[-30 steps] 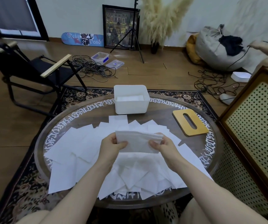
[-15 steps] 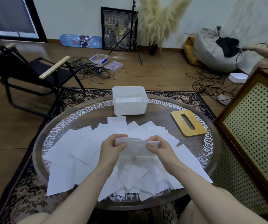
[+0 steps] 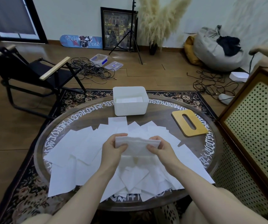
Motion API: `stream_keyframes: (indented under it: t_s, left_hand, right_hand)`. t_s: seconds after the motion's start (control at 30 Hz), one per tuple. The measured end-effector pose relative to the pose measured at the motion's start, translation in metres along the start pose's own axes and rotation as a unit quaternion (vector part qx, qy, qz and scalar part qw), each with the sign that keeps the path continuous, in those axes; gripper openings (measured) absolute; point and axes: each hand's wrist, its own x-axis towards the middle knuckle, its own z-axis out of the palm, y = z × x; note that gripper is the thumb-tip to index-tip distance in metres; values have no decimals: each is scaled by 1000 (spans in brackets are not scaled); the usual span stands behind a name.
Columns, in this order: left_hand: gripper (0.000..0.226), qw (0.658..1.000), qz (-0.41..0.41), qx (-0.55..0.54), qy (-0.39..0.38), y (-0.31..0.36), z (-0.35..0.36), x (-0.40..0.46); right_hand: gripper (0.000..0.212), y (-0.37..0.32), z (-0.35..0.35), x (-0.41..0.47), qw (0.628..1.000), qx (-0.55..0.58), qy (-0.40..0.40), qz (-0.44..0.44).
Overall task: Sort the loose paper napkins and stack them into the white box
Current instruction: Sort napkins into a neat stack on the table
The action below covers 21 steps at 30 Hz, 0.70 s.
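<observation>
Both hands pinch a small napkin stack [image 3: 137, 143] above the worktop [image 3: 162, 117]: left hand [image 3: 114, 147] and right hand [image 3: 160, 148] each grip 1 end. Soft, light, likely floppy; best held by both short edges.

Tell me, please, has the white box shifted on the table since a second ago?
No. The white box sits at the same spot by the table's lettered rim; only the camera shifted.
</observation>
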Motion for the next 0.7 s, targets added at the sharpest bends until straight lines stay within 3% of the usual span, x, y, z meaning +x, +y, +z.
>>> stream_keyframes:
  t_s: [0.2,0.5,0.7]
  left_hand:
    - [38,999,-11,-43,21,6,-5,8]
    - [35,992,-109,2,-62,6,-6,4]
    - [24,993,-106,16,-57,10,-5,1]
  right_hand:
    - [30,-2,-5,1,999,24,-20,30]
    - [20,-2,-4,1,999,11,19,25]
    - [24,-2,-5,3,1000,12,17,24]
